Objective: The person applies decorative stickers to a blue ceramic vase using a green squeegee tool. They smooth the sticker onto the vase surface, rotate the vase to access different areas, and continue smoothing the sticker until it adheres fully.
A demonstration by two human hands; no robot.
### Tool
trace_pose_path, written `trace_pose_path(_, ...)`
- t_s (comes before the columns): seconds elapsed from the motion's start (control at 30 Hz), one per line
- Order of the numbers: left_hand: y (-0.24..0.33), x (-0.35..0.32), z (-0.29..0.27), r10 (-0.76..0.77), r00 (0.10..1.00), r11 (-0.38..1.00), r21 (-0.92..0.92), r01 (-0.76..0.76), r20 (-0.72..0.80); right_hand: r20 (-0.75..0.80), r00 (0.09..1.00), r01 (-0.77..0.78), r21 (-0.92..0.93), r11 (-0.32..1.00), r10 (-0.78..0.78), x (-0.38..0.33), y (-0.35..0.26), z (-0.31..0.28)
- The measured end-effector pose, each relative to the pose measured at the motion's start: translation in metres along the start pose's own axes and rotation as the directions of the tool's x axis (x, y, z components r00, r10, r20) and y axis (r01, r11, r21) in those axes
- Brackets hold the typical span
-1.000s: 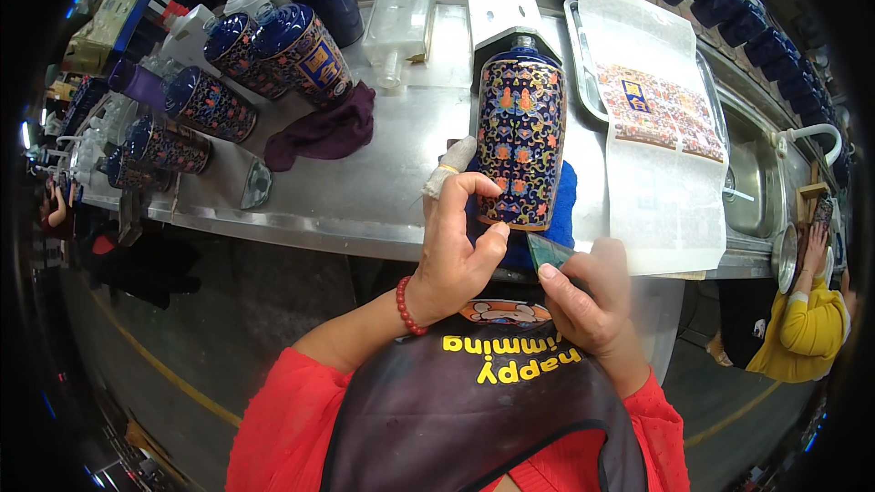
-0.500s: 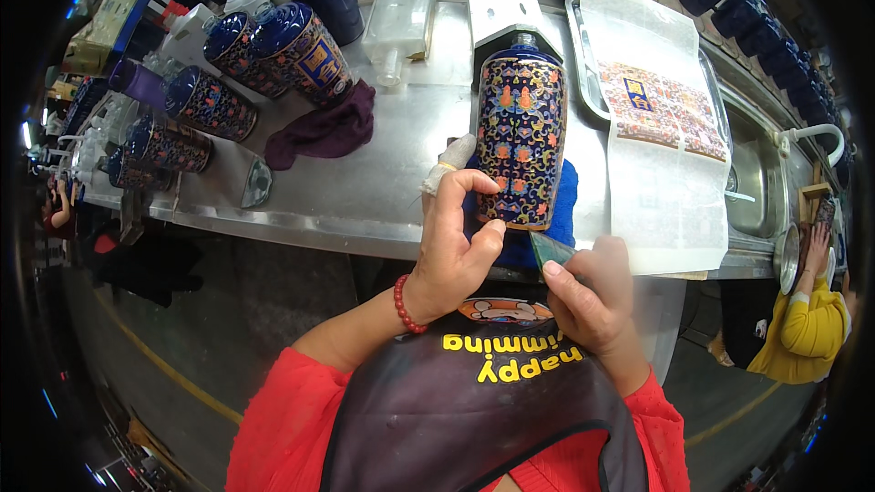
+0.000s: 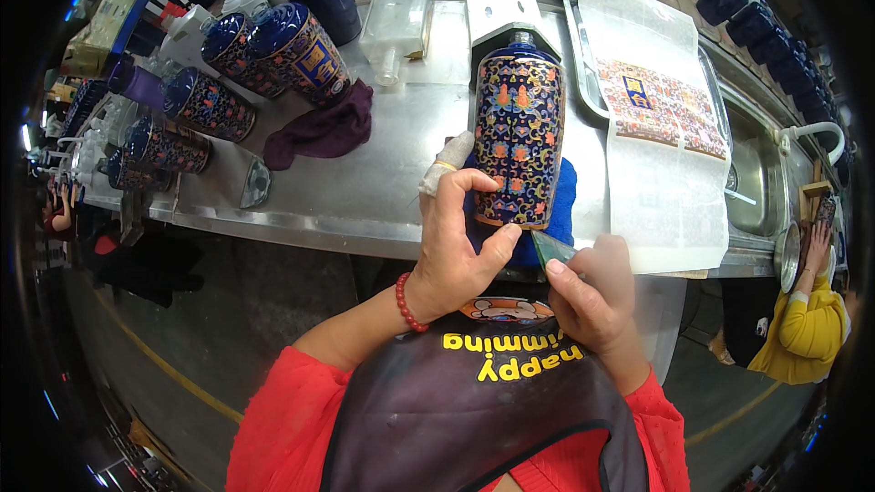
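A dark blue bottle (image 3: 518,141) covered with a colourful floral pattern lies on the bench, its neck pointing away from me and its base toward me. My left hand (image 3: 463,237) grips its lower left side, fingertips on the pattern and thumb at the base edge. A grey cover wraps one of the left fingers. In my right hand (image 3: 592,296) is a green, translucent triangular scraper (image 3: 554,250), pinched by the thumb, its tip close to the bottle's base. Under the bottle's lower end is a blue cloth (image 3: 567,196).
Several patterned bottles (image 3: 310,55) and a purple cloth (image 3: 324,128) stand or lie at left. A clear bottle (image 3: 401,18) lies behind. At right are a printed transfer sheet (image 3: 661,128) over a metal tray (image 3: 583,64), a sink (image 3: 752,178) and a person in yellow (image 3: 807,333).
My left thumb has slid slightly right along the bottle's base. The scraper's tip has shifted a little and its angle is somewhat different. The bottle has barely moved.
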State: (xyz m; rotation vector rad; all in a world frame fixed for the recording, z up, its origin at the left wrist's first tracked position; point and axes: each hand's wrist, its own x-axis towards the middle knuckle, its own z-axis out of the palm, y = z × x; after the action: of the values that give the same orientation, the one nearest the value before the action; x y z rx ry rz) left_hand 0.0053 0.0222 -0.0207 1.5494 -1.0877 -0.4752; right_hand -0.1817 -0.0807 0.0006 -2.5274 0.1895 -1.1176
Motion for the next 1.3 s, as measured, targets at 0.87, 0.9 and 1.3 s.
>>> trace_pose_path(0.87, 0.01, 0.001, -0.002, 0.299, 0.953, 0.866, 0.431, -0.255, -0.038, -0.046, 0.999, -0.01, 0.039, 0.999, 0.012, -0.001, 0.007, 0.0)
trace_pose_path(0.9, 0.011, 0.001, -0.001, 0.319, 0.946, 0.85, 0.459, -0.259, -0.057, -0.048, 0.999, -0.007, 0.042, 0.999, 0.009, -0.002, 0.007, 0.001)
trace_pose_path(1.3, 0.016, 0.007, 0.001, 0.349, 0.937, 0.853, 0.423, -0.305, -0.027, -0.057, 0.998, -0.02, 0.056, 0.998, 0.023, -0.004, 0.007, 0.0)
